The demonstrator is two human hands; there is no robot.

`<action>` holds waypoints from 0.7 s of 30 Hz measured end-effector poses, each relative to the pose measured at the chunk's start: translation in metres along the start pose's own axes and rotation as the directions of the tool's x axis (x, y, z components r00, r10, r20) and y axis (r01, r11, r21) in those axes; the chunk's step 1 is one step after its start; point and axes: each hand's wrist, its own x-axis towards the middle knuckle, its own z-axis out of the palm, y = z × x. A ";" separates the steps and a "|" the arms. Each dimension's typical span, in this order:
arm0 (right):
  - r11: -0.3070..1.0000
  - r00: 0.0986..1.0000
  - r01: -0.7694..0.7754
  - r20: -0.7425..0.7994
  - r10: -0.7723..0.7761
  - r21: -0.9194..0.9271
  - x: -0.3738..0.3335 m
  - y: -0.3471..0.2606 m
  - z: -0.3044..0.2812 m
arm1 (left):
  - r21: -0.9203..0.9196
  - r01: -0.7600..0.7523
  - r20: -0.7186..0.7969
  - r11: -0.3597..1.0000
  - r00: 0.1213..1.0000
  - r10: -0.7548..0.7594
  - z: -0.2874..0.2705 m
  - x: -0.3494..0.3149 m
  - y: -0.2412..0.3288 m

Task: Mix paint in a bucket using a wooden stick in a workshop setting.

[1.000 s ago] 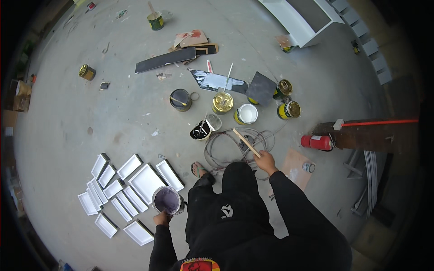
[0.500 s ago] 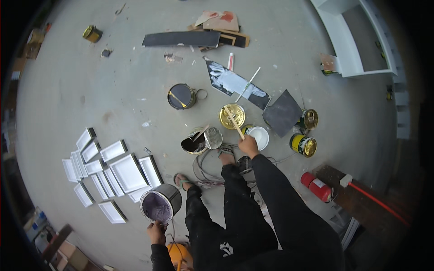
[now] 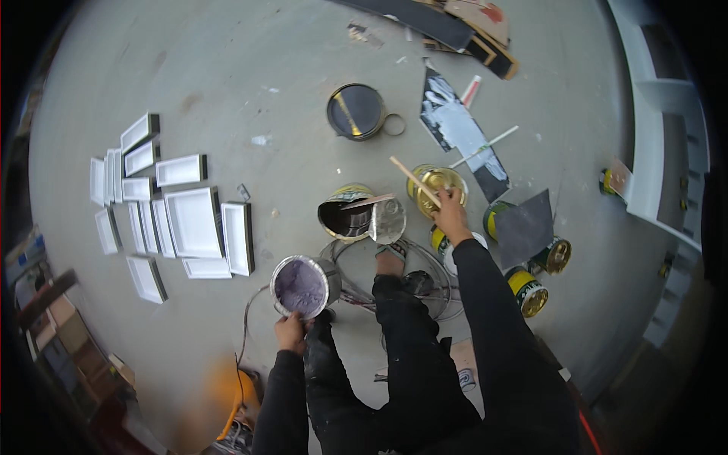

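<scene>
Paint bucket (image 3: pixel 332 274), with purple-grey paint (image 3: pixel 301 287) inside, is held before your left leg (image 3: pixel 326 368), mouth turned up toward you; your left hand (image 3: pixel 290 332) is closed on its near rim. Farther right and beyond it stands an opened can (image 3: pixel 350 191), dark inside, with a wooden piece (image 3: pixel 367 202) across its mouth and a bent lid (image 3: pixel 388 220) at its right side. Next, note the wooden stick (image 3: pixel 415 182): its long axis runs away from you and slants left, its free end well apart from the bucket, to which your left hand is nearer. Your right hand (image 3: pixel 453 218) grips its near end, beside a gold-lidded can (image 3: pixel 446 179); whether stick and can touch cannot be told. Farther right, a dark board (image 3: pixel 525 229) overlaps another can (image 3: pixel 557 256).
</scene>
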 end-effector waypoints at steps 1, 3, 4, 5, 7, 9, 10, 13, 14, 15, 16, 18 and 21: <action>1.000 1.000 0.024 0.014 -0.024 -0.007 0.001 -0.001 0.001 | 0.015 0.004 -0.013 1.000 1.000 -0.003 0.003 0.015 -0.006; 1.000 0.999 0.012 -0.031 -0.012 -0.016 0.005 -0.004 0.004 | 0.011 -0.065 -0.054 0.998 0.996 0.066 0.011 0.038 -0.013; 0.999 0.999 0.027 -0.022 -0.028 -0.033 0.007 0.002 0.001 | -0.009 -0.053 -0.062 0.999 0.997 0.052 0.016 0.050 -0.018; 0.994 0.994 0.095 -0.049 -0.098 -0.062 0.011 0.003 0.001 | 0.021 -0.062 -0.063 0.998 0.996 0.064 0.017 0.063 -0.018; 0.968 0.954 0.247 -0.165 -0.250 -0.043 0.013 0.002 0.000 | 0.032 -0.064 -0.077 0.997 0.995 0.066 0.020 0.087 -0.020; 0.961 0.953 0.278 -0.124 -0.276 -0.002 0.018 0.013 0.000 | 0.037 -0.098 -0.150 0.994 0.983 0.103 0.023 0.106 -0.014; 0.958 0.955 0.285 -0.095 -0.281 0.032 0.020 0.022 -0.003 | 0.020 -0.086 -0.149 0.996 0.985 0.088 0.030 0.112 -0.011; 0.960 0.962 0.271 -0.006 -0.272 -0.066 0.014 0.025 -0.005 | 0.057 -0.077 -0.098 0.995 0.992 0.082 0.036 0.128 -0.001; 0.955 0.957 0.288 0.004 -0.289 -0.073 0.013 0.020 -0.004 | 0.015 -0.101 -0.071 0.995 0.992 0.102 0.034 0.135 0.001; 0.971 0.974 0.227 -0.004 -0.228 -0.070 0.012 0.015 -0.003 | -0.027 -0.126 -0.046 0.992 0.991 0.124 0.031 0.143 0.003; 0.984 0.986 0.165 -0.017 -0.167 -0.070 0.012 0.015 -0.002 | -0.045 -0.120 -0.053 0.992 0.992 0.117 0.031 0.152 0.003; 0.994 0.993 0.103 -0.060 -0.104 -0.035 0.013 0.017 -0.001 | -0.045 -0.180 -0.008 0.983 0.984 0.180 0.030 0.170 0.004; 0.991 0.962 -0.063 -0.256 0.093 0.122 0.015 0.040 -0.017 | -0.019 -0.171 0.014 0.985 0.985 0.171 0.044 0.189 0.000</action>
